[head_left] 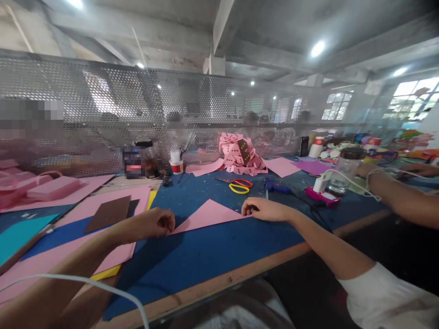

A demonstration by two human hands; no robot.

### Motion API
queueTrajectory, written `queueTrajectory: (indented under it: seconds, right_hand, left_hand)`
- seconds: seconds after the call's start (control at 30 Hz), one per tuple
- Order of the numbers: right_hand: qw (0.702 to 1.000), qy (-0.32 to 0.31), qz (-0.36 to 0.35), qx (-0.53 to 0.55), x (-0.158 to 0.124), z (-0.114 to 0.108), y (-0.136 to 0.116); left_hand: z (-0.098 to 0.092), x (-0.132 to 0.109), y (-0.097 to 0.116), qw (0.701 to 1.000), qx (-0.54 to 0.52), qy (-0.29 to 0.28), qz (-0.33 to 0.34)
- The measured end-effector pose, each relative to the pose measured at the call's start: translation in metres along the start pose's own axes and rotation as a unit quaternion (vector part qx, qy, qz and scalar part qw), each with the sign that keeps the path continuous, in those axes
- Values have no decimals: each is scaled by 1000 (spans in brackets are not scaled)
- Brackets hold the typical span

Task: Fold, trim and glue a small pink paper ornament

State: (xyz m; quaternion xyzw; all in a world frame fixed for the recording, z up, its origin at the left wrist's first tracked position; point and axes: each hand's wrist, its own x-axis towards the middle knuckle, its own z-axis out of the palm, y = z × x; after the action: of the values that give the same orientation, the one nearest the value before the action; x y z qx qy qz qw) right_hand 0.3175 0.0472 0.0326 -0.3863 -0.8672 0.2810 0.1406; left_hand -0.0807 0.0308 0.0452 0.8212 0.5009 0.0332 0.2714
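A pink sheet of paper, triangular in outline with its peak pointing away from me, lies on the blue tabletop. My left hand is closed, its curled fingers pinching the paper's left corner. At the right corner my right hand holds the paper too, thumb and fingers drawn together. Just beyond the paper are scissors with red and yellow handles. A blue glue gun with a dark cord rests behind my right hand.
Behind stands a pink folded-paper piece with dark dots, before a perforated metal screen. Pink sheets and a brown sheet lie left. Right are a lidded jar, a magenta power strip and a co-worker's arm.
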Motion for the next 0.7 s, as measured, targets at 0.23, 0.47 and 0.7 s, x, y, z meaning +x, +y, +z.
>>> queueTrajectory:
  seconds: [0.23,0.47,0.7]
  right_hand:
    - [1000,7,5,-9,-1,1,0]
    - [1000,7,9,-4,1,0,-2]
    - [994,107,11,-24,11,8,-22]
  left_hand:
    - [-2,-4,6,1000,11,-1,-7]
    - [2,1,-6,998,37,53,-4]
    - [23,6,26,985,-19,165,45]
